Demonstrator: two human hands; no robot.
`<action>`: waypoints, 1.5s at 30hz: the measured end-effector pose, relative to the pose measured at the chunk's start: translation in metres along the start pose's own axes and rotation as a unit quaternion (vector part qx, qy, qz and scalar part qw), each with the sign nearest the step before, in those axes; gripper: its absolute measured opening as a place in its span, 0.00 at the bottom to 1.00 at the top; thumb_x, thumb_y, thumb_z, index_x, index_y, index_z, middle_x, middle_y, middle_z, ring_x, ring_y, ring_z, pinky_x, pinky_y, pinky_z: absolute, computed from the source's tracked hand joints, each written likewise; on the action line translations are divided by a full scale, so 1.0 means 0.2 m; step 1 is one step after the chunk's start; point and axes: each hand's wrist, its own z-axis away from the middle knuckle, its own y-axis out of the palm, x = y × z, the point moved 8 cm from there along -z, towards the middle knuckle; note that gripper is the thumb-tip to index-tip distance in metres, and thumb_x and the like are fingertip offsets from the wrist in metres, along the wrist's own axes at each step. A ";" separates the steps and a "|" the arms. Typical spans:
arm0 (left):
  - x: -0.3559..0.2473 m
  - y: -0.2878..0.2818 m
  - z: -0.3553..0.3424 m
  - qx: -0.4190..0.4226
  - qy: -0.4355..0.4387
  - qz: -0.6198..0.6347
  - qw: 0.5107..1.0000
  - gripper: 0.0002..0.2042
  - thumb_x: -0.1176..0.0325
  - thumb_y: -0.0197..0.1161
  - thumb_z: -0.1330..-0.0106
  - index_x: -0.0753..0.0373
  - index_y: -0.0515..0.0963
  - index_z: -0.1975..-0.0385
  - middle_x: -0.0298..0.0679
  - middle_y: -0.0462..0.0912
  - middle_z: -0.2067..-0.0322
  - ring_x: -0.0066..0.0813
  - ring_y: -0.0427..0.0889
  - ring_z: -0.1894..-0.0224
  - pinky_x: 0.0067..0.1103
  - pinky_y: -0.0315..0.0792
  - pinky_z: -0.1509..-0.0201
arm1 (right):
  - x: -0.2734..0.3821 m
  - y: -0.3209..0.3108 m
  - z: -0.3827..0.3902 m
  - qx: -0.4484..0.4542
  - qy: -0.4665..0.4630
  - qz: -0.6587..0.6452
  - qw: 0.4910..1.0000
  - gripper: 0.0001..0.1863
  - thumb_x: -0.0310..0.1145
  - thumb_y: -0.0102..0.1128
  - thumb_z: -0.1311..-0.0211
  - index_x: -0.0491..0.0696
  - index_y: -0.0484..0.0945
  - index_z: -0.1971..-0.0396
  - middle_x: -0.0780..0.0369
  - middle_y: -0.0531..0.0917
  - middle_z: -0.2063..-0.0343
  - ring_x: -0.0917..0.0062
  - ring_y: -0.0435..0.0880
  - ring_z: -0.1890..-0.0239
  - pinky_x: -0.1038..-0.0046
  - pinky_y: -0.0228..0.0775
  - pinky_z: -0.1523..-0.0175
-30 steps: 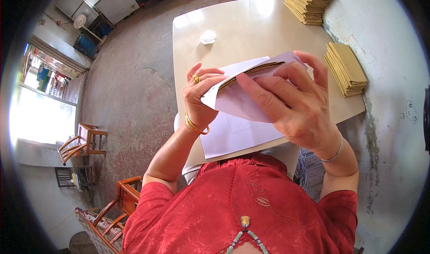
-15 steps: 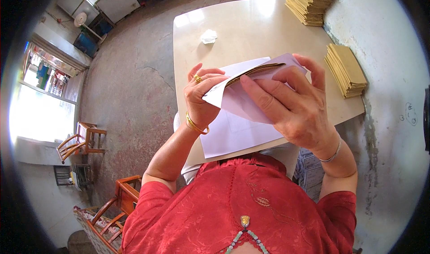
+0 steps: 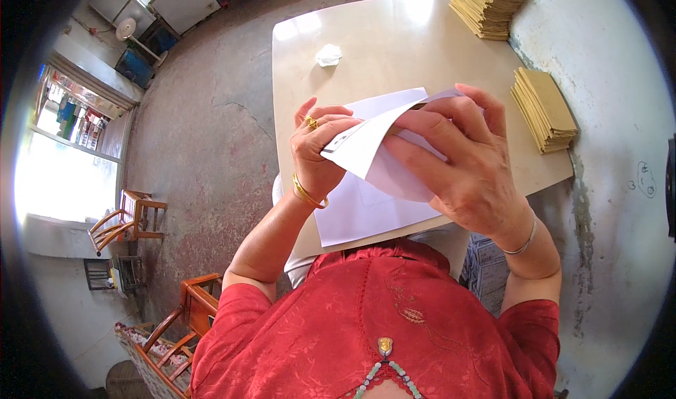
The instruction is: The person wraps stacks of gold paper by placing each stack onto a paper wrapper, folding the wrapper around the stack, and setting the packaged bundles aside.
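Observation:
I hold a folded white paper [image 3: 362, 145] up over the near part of the table, with a thin brown edge showing inside it. My left hand [image 3: 317, 149], with a gold ring and bracelet, grips its left corner. My right hand [image 3: 468, 156] grips the right part, fingers curled into the fold and their tips hidden by the paper. Flat white sheets [image 3: 338, 219] lie beneath my hands.
The beige table [image 3: 380, 40] carries a crumpled white paper [image 3: 328, 55], a tall stack of yellow-brown paper pieces [image 3: 486, 6] and a lower stack [image 3: 542, 109] beside the wall. Wooden chairs [image 3: 141, 212] stand left, and a white fan [image 3: 125, 31] farther back.
The near flap of the white paper has curled up over my right index finger, hiding its tip and most of the brown edge. My left hand has barely moved.

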 end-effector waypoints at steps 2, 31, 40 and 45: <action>0.00 0.01 0.00 0.003 0.009 -0.019 1.000 0.07 0.72 0.71 0.52 0.55 0.85 0.73 0.31 0.85 0.72 0.28 0.83 0.58 0.36 0.58 0.36 | 0.00 0.00 0.00 0.000 -0.007 0.006 1.000 0.12 0.33 0.59 0.55 0.51 0.78 0.67 0.69 0.78 0.64 0.77 0.74 0.57 0.61 0.56 0.39; -0.03 0.08 0.04 0.059 0.016 -0.051 0.997 0.08 0.75 0.71 0.55 0.54 0.84 0.75 0.30 0.85 0.74 0.26 0.82 0.59 0.37 0.58 0.35 | -0.17 0.05 -0.08 0.149 0.018 -0.171 0.974 0.07 0.33 0.63 0.45 0.48 0.76 0.70 0.57 0.79 0.82 0.61 0.79 0.75 0.60 0.69 0.48; 0.06 0.11 0.07 0.032 -0.068 0.045 0.996 0.07 0.76 0.70 0.54 0.56 0.84 0.75 0.32 0.84 0.75 0.28 0.83 0.61 0.38 0.60 0.37 | -0.08 -0.03 -0.12 -0.030 0.004 0.032 0.999 0.09 0.35 0.65 0.51 0.53 0.76 0.69 0.67 0.77 0.78 0.73 0.78 0.70 0.64 0.63 0.54; 0.17 0.17 0.15 0.035 -0.161 0.156 0.974 0.06 0.76 0.69 0.51 0.56 0.83 0.74 0.32 0.84 0.77 0.28 0.83 0.65 0.35 0.63 0.38 | -0.02 -0.08 -0.09 -0.091 -0.020 0.089 0.992 0.09 0.33 0.65 0.56 0.53 0.75 0.73 0.71 0.70 0.80 0.79 0.73 0.72 0.72 0.60 0.60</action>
